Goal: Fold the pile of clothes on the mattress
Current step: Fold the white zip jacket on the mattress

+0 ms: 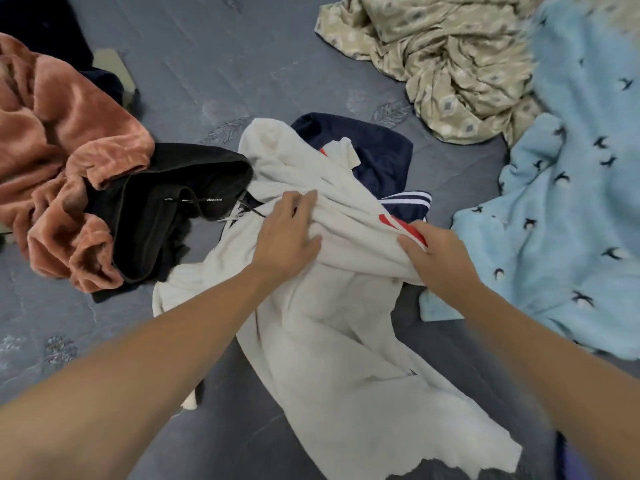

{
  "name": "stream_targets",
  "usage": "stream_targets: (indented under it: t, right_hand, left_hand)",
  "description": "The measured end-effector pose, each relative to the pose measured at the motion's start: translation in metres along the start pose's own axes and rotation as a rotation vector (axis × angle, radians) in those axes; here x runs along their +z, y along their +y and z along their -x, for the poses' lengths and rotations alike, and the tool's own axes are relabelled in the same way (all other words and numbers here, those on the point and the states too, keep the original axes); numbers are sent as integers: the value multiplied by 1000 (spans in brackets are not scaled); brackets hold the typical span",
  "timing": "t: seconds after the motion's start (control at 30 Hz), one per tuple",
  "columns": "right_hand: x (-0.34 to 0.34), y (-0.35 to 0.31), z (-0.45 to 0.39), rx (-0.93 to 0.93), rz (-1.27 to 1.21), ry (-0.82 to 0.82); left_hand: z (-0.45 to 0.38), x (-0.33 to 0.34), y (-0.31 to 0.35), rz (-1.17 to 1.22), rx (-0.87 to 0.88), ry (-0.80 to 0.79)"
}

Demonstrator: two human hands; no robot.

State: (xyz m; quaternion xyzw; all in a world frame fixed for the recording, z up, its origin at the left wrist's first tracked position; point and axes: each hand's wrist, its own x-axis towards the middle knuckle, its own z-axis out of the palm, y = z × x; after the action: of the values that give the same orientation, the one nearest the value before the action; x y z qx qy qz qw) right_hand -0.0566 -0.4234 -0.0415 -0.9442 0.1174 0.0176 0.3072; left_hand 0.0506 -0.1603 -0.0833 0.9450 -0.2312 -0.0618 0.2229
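A crumpled cream garment (325,327) with red stripes lies in the middle of the grey mattress (214,64). My left hand (289,233) rests on its upper part with fingers bunching the cloth. My right hand (438,256) grips a fold of it by the red stripes. Under the cream garment lies a navy piece (377,147) with white stripes. A black drawstring garment (162,209) and a fuzzy rust-pink garment (59,161) lie to the left.
A beige patterned cloth (446,60) is heaped at the back right. A light blue fleece with dark bird shapes (575,202) covers the right side. Bare mattress shows at the back centre and front left.
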Motion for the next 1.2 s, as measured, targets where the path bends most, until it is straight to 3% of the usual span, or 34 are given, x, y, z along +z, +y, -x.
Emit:
stream_targets:
  t: [0.07, 0.2, 0.3, 0.4, 0.53, 0.67, 0.8, 1.2]
  right_hand:
    - [-19, 20, 12, 11, -55, 23]
    - [-43, 57, 36, 91, -183, 63]
    - [-44, 60, 42, 112, -241, 36]
    - [-42, 53, 38, 137, -323, -11]
    - [-52, 38, 30, 149, -382, -79]
    - [-87, 5, 27, 117, -330, -23]
    - [-148, -44, 30, 54, -447, 73]
    - [-364, -189, 93, -184, -430, 181]
  left_hand:
    - [-5, 7, 4, -15, -86, -19]
    - [-1, 21, 4, -208, -178, -256]
    - [5, 18, 1, -265, -86, -190]
    - [11, 10, -3, -172, 66, -116]
    - [11, -17, 3, 70, 36, -199]
    - [10, -64, 24, 287, -50, -158]
    - [12, -133, 60, 399, -129, -41]
    - [82, -350, 178, 367, -45, 174]
